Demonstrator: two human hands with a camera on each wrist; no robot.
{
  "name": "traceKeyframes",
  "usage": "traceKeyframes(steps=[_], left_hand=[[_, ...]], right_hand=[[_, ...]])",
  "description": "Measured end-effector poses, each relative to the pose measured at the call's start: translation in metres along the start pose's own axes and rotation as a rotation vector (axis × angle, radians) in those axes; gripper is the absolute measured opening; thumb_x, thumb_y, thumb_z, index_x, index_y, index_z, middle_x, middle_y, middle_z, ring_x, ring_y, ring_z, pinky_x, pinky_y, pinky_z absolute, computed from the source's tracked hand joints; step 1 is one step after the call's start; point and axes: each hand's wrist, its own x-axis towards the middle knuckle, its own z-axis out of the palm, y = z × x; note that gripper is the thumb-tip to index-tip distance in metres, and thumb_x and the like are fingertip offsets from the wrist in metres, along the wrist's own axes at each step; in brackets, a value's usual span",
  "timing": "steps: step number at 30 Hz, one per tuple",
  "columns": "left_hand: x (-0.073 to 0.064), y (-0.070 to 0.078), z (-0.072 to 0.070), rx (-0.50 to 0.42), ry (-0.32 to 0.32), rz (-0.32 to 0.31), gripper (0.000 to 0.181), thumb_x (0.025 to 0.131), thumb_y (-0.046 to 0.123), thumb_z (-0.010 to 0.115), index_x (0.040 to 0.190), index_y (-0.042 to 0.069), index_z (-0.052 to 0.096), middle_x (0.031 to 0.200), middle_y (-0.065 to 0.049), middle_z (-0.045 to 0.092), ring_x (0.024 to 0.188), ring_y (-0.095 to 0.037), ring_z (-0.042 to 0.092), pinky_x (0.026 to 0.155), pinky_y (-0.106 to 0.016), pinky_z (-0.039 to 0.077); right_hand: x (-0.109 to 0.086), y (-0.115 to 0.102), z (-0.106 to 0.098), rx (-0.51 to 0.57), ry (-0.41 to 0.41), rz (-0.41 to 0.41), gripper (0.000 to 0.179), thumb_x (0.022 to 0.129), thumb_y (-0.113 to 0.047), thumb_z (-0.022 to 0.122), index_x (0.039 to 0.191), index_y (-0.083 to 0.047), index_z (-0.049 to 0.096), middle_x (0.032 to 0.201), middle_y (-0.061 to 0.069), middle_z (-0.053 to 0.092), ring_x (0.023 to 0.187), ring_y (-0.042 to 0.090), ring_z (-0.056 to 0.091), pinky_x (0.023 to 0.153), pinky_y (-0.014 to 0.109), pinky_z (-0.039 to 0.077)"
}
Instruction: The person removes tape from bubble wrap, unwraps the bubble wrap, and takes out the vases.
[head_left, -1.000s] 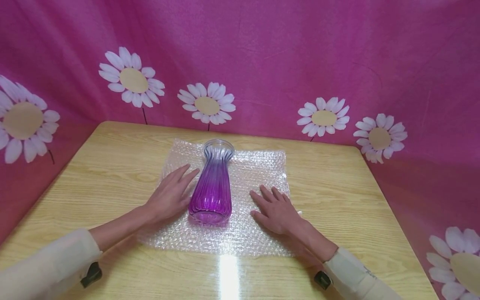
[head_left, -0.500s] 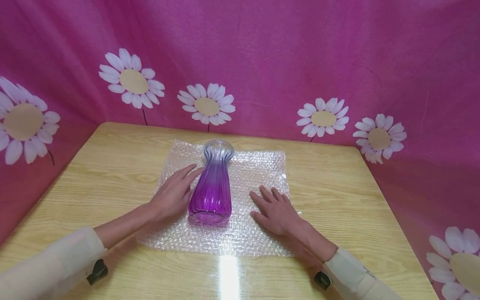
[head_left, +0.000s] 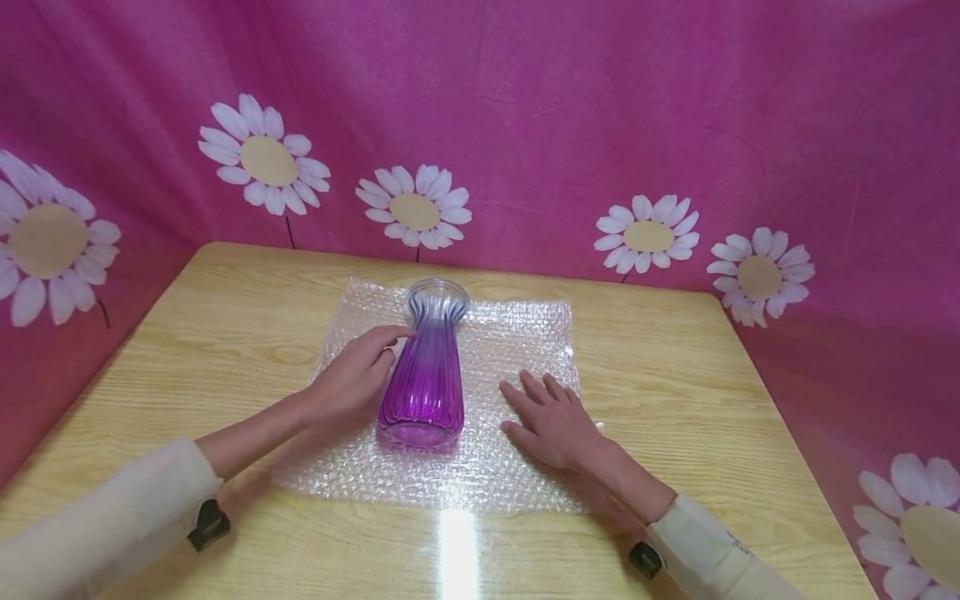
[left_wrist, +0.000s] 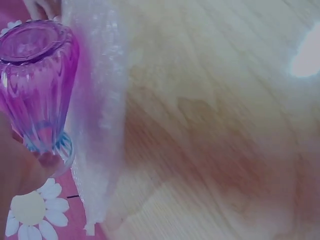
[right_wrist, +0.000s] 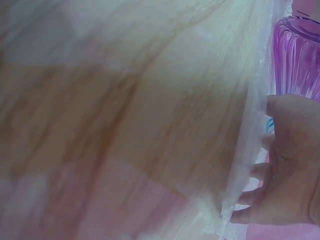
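A ribbed glass vase [head_left: 422,379], purple fading to clear at the rim, lies on its side on a sheet of bubble wrap [head_left: 495,475]. Its base faces the person and its mouth points to the far edge. My left hand [head_left: 350,373] grips the vase from the left near the neck, one fingertip over its upper side. In the left wrist view part of the left hand [left_wrist: 20,167] shows beside the neck of the upside-down looking vase [left_wrist: 40,85]. Fingers spread, my right hand [head_left: 551,425] rests flat on the bubble wrap's right part, apart from the vase.
The wooden table [head_left: 675,375] carries the bubble wrap near its middle. A pink curtain [head_left: 525,100] with large white daisies hangs behind the table and along both sides. Dark wrist devices [head_left: 208,525] sit under the sleeves.
My left hand has moved right and slightly up from beside the vase, its fingers now bent onto it near the neck. The vase, bubble wrap and right hand have stayed put.
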Motion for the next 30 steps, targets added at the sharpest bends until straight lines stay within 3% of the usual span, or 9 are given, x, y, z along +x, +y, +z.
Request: traceKeyframes(steps=[4, 10, 13, 21, 26, 30], left_hand=[[0.005, 0.003, 0.001, -0.092, 0.013, -0.053, 0.039, 0.104, 0.010, 0.041, 0.140, 0.002, 0.053, 0.144, -0.017, 0.051, 0.127, -0.035, 0.052, 0.110, -0.050, 0.038], [0.009, 0.008, 0.004, -0.188, 0.009, -0.078, 0.038, 0.105, 0.016, 0.048, 0.139, -0.001, 0.052, 0.143, -0.020, 0.051, 0.120, -0.036, 0.057, 0.102, -0.051, 0.047], [0.011, 0.010, 0.007, -0.200, 0.017, -0.088, 0.039, 0.105, 0.017, 0.050, 0.138, -0.003, 0.051, 0.142, -0.023, 0.050, 0.122, -0.038, 0.055, 0.100, -0.051, 0.048], [0.018, 0.017, 0.012, -0.253, 0.013, -0.208, 0.054, 0.101, 0.026, 0.060, 0.143, -0.004, 0.044, 0.143, -0.023, 0.048, 0.122, -0.040, 0.055, 0.095, -0.047, 0.053], [0.022, 0.023, 0.013, -0.298, -0.008, -0.246, 0.060, 0.099, 0.028, 0.062, 0.144, -0.006, 0.043, 0.143, -0.027, 0.048, 0.116, -0.042, 0.059, 0.086, -0.044, 0.058], [0.024, 0.027, 0.013, -0.234, -0.018, -0.304, 0.072, 0.098, 0.037, 0.063, 0.149, -0.007, 0.036, 0.144, -0.031, 0.046, 0.121, -0.045, 0.056, 0.096, -0.050, 0.051]], right_hand=[[0.001, 0.000, 0.000, 0.002, 0.003, 0.002, 0.063, 0.104, -0.047, 0.043, 0.158, -0.018, 0.030, 0.161, 0.020, 0.021, 0.143, 0.052, 0.019, 0.112, 0.069, 0.018], [0.001, 0.000, 0.001, 0.005, 0.001, 0.004, 0.063, 0.104, -0.047, 0.043, 0.158, -0.018, 0.030, 0.161, 0.020, 0.021, 0.143, 0.052, 0.018, 0.112, 0.069, 0.018], [0.001, 0.000, 0.001, 0.008, 0.004, 0.001, 0.063, 0.104, -0.046, 0.043, 0.158, -0.017, 0.031, 0.161, 0.020, 0.022, 0.143, 0.052, 0.019, 0.112, 0.070, 0.018], [0.000, 0.000, 0.001, 0.010, 0.012, -0.005, 0.062, 0.104, -0.045, 0.043, 0.157, -0.015, 0.032, 0.161, 0.021, 0.023, 0.143, 0.052, 0.019, 0.111, 0.070, 0.019], [0.000, 0.001, 0.002, 0.003, 0.021, -0.009, 0.063, 0.104, -0.045, 0.044, 0.157, -0.015, 0.032, 0.161, 0.021, 0.023, 0.142, 0.053, 0.020, 0.111, 0.070, 0.019], [0.000, 0.000, 0.002, 0.002, 0.014, -0.004, 0.063, 0.104, -0.047, 0.044, 0.158, -0.016, 0.031, 0.161, 0.021, 0.022, 0.143, 0.052, 0.019, 0.112, 0.069, 0.019]])
